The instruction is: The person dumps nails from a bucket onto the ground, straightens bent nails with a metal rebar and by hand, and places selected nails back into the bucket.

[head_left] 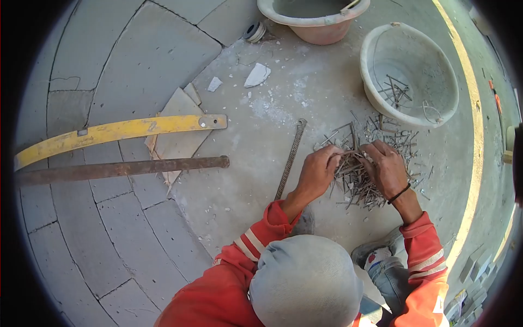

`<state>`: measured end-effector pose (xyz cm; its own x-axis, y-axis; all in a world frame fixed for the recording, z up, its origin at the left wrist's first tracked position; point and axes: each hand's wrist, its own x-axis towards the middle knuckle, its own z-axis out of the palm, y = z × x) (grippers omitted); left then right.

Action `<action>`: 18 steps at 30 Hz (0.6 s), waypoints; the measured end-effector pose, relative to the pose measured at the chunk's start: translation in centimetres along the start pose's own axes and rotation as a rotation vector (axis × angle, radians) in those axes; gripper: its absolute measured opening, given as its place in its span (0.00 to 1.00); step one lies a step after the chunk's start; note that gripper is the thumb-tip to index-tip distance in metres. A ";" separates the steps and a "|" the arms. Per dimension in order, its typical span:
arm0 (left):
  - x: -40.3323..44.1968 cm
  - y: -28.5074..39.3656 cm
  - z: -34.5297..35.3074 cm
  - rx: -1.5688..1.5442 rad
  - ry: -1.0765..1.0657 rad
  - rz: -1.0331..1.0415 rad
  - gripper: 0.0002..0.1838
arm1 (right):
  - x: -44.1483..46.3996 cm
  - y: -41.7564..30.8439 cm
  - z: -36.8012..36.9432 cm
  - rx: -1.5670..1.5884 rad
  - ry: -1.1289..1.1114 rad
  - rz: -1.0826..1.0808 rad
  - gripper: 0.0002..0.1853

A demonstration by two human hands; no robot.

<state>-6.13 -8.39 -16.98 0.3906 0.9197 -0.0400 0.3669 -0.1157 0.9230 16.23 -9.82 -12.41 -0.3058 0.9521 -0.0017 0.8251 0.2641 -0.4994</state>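
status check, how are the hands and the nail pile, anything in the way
Left hand and right hand at nail pile, exact grips unclear. More nails in pale tub beyond. Ribbed rod left of pile, nothing blocking hands.

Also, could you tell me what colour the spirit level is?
The spirit level is yellow, clearest in the head view.

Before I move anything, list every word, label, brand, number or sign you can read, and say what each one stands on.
No text can be read anywhere in view.
White mark on the right sleeve: too small to tell whether it is lettering.
Red pattern on the sock: too small to make out any word.
Yellow bar: scuffs and stains, no legible lettering.
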 end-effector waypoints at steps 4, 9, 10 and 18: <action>-3.2 -6.1 -4.4 -0.281 0.400 -0.411 0.09 | 2.8 -3.6 4.3 -0.009 -0.116 -0.188 0.13; -4.5 -7.3 -10.0 -0.336 0.590 -0.558 0.10 | 6.6 -6.5 13.0 -0.057 -0.174 -0.568 0.13; -4.6 -7.4 -10.8 -0.391 0.605 -0.555 0.11 | 7.4 -6.6 13.6 -0.064 -0.175 -0.572 0.13; -4.9 -7.3 -13.7 -0.422 0.637 -0.494 0.12 | 12.1 -6.1 16.0 -0.330 -0.421 -0.950 0.10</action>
<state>-22.29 -6.95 -18.27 -0.3155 0.8761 -0.3646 -0.0199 0.3780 0.9256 -0.11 -2.43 -23.24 -0.9722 0.2246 -0.0662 0.2334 0.9524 -0.1962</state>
